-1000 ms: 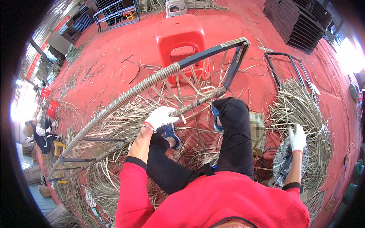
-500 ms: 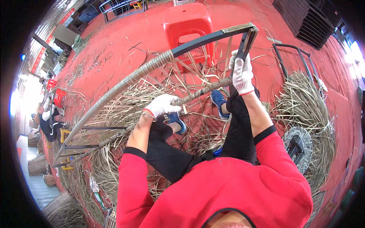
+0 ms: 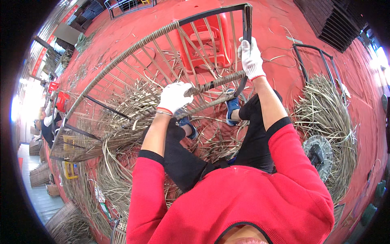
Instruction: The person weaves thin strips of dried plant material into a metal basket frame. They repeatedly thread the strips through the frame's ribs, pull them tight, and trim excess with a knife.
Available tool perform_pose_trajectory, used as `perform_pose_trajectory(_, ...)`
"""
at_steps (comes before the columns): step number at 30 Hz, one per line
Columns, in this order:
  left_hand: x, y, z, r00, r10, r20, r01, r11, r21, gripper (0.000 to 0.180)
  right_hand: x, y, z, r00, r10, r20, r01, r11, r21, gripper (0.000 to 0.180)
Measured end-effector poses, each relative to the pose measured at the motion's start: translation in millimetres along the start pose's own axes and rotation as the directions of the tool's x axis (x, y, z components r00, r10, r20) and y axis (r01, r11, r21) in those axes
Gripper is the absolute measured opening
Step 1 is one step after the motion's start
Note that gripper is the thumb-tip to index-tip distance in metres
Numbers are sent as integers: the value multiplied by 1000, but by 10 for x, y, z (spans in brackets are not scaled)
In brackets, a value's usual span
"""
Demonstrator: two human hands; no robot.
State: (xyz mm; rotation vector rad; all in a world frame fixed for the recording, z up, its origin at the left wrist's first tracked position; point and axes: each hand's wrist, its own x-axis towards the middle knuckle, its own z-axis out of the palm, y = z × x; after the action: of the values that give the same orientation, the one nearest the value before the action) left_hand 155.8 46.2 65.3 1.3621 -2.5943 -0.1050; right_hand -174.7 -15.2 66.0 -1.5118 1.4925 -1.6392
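Across my lap stretches a long dark frame (image 3: 205, 14), its bars partly wound with brownish rattan-like strips. Parallel strips (image 3: 166, 51) span the gap between the upper curved bar and the lower wrapped bar (image 3: 217, 81). My left hand (image 3: 175, 96), in a white knit glove, is closed round the lower wrapped bar. At the right end, my gloved right hand (image 3: 251, 57) grips the short dark end bar of the frame. The frame is raised at a tilt, its far left end reaching down to the left. My fingers hide parts of both bars.
Beyond the frame stands a red plastic stool (image 3: 199, 40). Loose strips (image 3: 122, 171) lie heaped left of my legs, with another bundle (image 3: 325, 110) at right beside a dark metal frame (image 3: 319, 51) and a grey wheel-like disc (image 3: 319, 156). Another person (image 3: 48, 128) sits far left.
The frame has turned, so its strip-strung face now shows more openly. Its right end has moved left and up in view. My left hand has shifted right and up; my right hand slightly up.
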Motion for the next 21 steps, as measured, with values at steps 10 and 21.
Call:
perform_pose_trajectory(10, 136, 403, 562, 995, -40, -97, 29, 993, -113, 37, -665, -625, -74, 801, -507, -318, 302, 802, -515, 44)
perform_pose_trajectory(21, 84, 429, 517, 991, -49, -126, 54, 998, 39, 40, -763, -816, 905, 965, -252, 77, 263, 941, -214, 60)
